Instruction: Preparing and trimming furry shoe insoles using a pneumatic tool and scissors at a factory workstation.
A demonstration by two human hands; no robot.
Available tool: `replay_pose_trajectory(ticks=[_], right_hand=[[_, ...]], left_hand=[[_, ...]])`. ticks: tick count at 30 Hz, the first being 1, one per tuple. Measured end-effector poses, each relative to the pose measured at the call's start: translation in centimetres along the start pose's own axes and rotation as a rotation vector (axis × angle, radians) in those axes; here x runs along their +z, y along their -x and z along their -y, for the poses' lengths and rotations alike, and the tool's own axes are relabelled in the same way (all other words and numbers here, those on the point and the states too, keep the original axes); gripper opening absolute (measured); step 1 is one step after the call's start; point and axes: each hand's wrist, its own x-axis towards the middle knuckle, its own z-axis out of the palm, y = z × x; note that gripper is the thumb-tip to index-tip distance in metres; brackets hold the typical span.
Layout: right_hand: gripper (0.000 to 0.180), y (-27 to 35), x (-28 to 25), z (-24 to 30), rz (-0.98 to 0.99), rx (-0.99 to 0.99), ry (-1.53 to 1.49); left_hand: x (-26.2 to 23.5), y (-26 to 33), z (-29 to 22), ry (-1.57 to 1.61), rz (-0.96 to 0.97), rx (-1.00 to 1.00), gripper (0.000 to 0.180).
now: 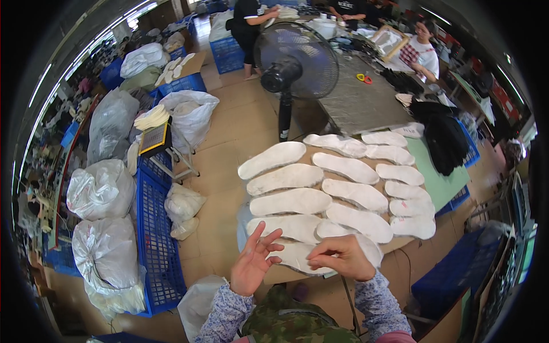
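Note:
White shoe insoles (pixel 290 201) lie in rows on a brown board (pixel 337 172) in front of me. My left hand (pixel 255 260) hovers at the near left edge of the rows, palm turned up and fingers spread, holding nothing. Beside it, my right hand (pixel 345 257) is above the nearest insole (pixel 294 255), its thumb and fingertips drawn together in a pinch. Whether anything small is between those fingertips cannot be made out. Part of another insole (pixel 370 249) is hidden by the right hand.
A black standing fan (pixel 284 74) rises beyond the board. At left, stuffed white bags (pixel 103 191) stand by a blue crate (pixel 160 246). A grey worktable (pixel 357 106) holds red-and-yellow scissors (pixel 363 78) and black cloth (pixel 439 137). Co-workers are at the far side.

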Motion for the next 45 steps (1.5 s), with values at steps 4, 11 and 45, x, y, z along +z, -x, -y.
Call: replay_pose_trajectory(ticks=[4,11,45], right_hand=[[0.010,13.1,-4.6,-1.8,-0.498,0.117,-0.024],[0.039,29.0,-2.3,-4.8,-1.173,0.219,0.088],[0.028,60.1,35.1,-4.2,-3.035,0.569,0.473]], left_hand=[[5.1,-0.5,3.5,0.119,0.194,-0.187,0.070],[10.9,-0.1,10.5,0.119,0.498,-0.611,0.065],[30.8,18.3,32.4,0.153,1.089,-1.842,0.068]])
